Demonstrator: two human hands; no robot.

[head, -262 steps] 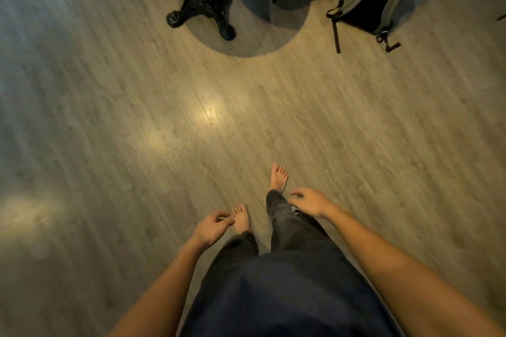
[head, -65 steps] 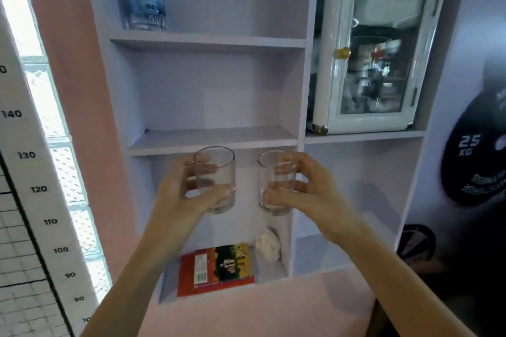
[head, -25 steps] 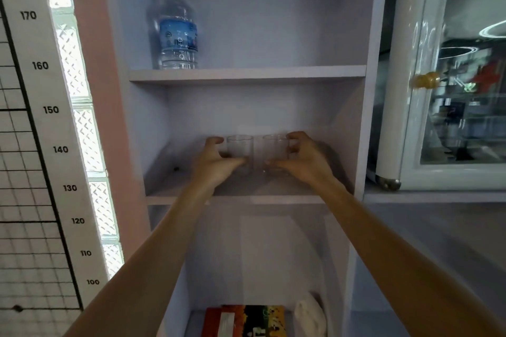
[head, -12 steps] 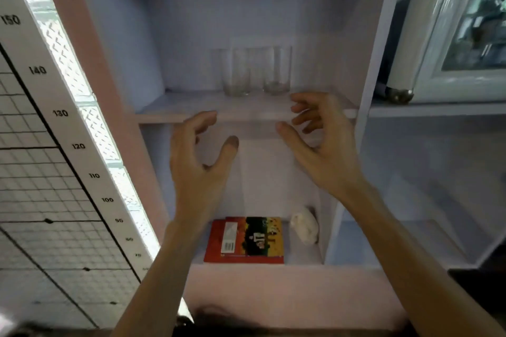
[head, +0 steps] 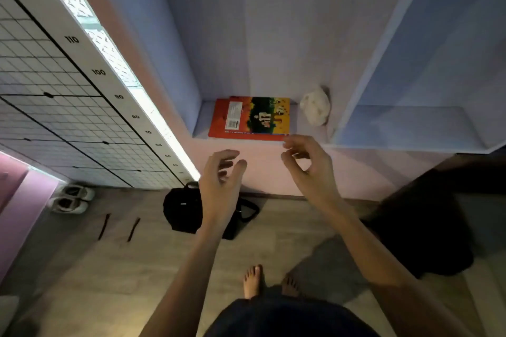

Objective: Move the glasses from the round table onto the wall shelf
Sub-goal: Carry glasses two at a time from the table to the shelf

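- Hanging in mid-air in front of the wall shelf (head: 405, 123), the left hand (head: 219, 180) and the right hand (head: 309, 167) are both empty, fingers curled loosely and spread apart, gripping nothing.
- Neither hand touches the shelf; both sit just below the front edge of its lowest left compartment.
- No glasses appear in this view, so I cannot tell where they are.
- On the floor of that lowest left compartment an orange book (head: 250, 117) lies flat against the front edge, with a crumpled white lump (head: 315, 107) in the back right corner beside it.
- The compartment to the right holds nothing visible.
- Left of the shelf a height chart (head: 98, 71) with numbers runs along the wall.
- On the wooden floor below, a black bag (head: 183, 210) sits partly behind the left wrist, and a pair of white shoes (head: 71, 197) stands by the wall.
- Bare feet (head: 253, 280) show at the bottom.
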